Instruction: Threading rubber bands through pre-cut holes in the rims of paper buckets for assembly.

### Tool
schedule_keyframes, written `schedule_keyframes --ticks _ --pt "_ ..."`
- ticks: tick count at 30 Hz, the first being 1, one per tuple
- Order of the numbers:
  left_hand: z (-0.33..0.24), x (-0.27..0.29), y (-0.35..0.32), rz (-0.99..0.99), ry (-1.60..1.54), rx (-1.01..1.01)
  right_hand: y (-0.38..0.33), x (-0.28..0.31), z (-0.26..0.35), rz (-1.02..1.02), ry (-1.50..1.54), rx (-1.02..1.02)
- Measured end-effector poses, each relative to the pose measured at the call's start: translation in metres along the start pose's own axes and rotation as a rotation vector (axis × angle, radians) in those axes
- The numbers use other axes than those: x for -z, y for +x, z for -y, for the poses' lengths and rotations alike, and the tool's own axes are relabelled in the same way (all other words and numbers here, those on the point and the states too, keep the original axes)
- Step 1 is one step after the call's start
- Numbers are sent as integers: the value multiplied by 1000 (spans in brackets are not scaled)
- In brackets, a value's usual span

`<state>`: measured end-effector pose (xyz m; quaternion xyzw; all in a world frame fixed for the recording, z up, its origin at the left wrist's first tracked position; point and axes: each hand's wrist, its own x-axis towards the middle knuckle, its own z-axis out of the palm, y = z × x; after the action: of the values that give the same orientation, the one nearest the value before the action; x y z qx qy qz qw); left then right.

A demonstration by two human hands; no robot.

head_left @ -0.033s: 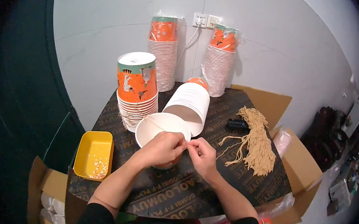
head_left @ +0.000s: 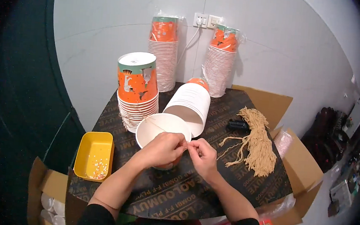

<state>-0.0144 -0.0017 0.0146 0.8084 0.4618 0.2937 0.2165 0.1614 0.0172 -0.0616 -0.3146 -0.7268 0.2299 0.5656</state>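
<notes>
A white-lined paper bucket (head_left: 149,132) lies tilted in front of me, its mouth toward me. Thin tan string (head_left: 157,125) runs from its far left rim across the opening and goes under my left hand (head_left: 164,148). At the bucket's right rim, the fingertips of that hand are pinched together. My right hand (head_left: 203,156) pinches at the same spot, its fingertips touching the left ones. The bit of string between the fingers is mostly hidden. To the right lies a bundle of cut tan strings (head_left: 255,148), with a small black object (head_left: 238,125) beside it.
A yellow tub (head_left: 94,150) with small beads stands at left. Nested buckets lie behind my hands (head_left: 189,104), an orange bucket stack (head_left: 137,86) left of them. Two plastic-wrapped stacks (head_left: 162,56) (head_left: 221,65) stand by the wall. Cardboard boxes (head_left: 305,160) flank the dark table (head_left: 156,199).
</notes>
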Motion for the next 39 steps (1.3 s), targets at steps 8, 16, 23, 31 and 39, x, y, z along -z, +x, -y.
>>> schedule_keyframes --ticks 8,16,23,31,39 --pt "0 1 1 7 -2 9 3 2 5 18 -47 149" --pt "7 -4 1 -22 46 0 6 4 5 38 -187 352" --pt "3 -5 1 -57 -13 2 6 6 7 42 -191 369" --pt "1 -4 1 -30 -8 1 4 6 5 41 -261 338" --pt "2 -4 0 -61 53 18 4 6 7 55 -154 253"
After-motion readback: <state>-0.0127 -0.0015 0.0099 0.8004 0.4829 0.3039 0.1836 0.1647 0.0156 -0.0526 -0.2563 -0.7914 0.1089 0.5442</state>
